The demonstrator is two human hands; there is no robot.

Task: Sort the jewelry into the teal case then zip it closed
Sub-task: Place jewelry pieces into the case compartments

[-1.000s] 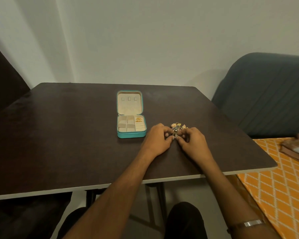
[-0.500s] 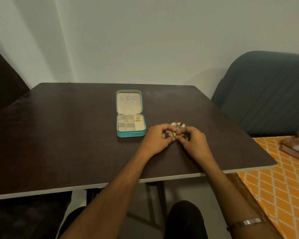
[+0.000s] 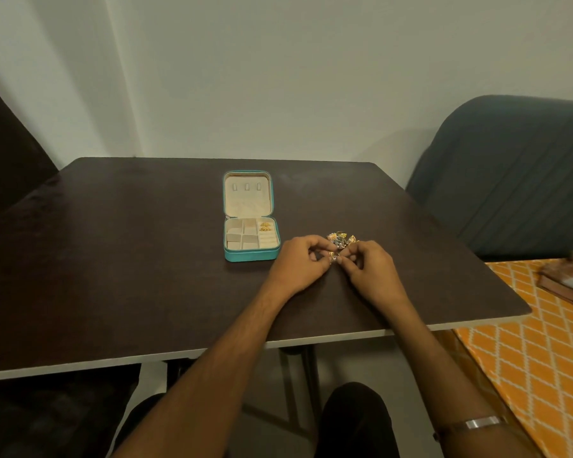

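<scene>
- head view, looking down over a dark brown table (image 3: 113,259) with a pale front edge; both bare forearms reach in from the near side.
- teal case (image 3: 251,256) lies open near the middle of the table, lid folded back flat toward the far side, cream lining showing three small tabs inside the lid.
- its near half is split into small cream compartments; gold pieces (image 3: 264,226) sit in the far right compartment, while the others look bare, though they are too small to be sure.
- jewelry pile (image 3: 341,239), a little heap of gold and silvery bits, sits on the table just right of the case and apart from it, touching the far side of the fingertips.
- left hand (image 3: 300,267) rests on the table just near the case's near right corner, fingers curled, thumb and forefinger pinched on a small piece (image 3: 334,256) at the near edge of the pile.
- right hand (image 3: 371,272) faces it from the right, fingers curled too, its fingertips pinched on the same small piece so that the two hands meet there; what the piece is i cannot tell, it is too small.
- metal bracelet (image 3: 477,423) circles the right forearm near the bottom edge.
- grey-blue chair back (image 3: 510,180) stands at the far right beyond the table, and an orange patterned cloth (image 3: 526,358) covers a surface at the near right, with a brown object (image 3: 569,279) lying on it at the frame edge.
- plain pale wall (image 3: 278,77) rises behind the table.
</scene>
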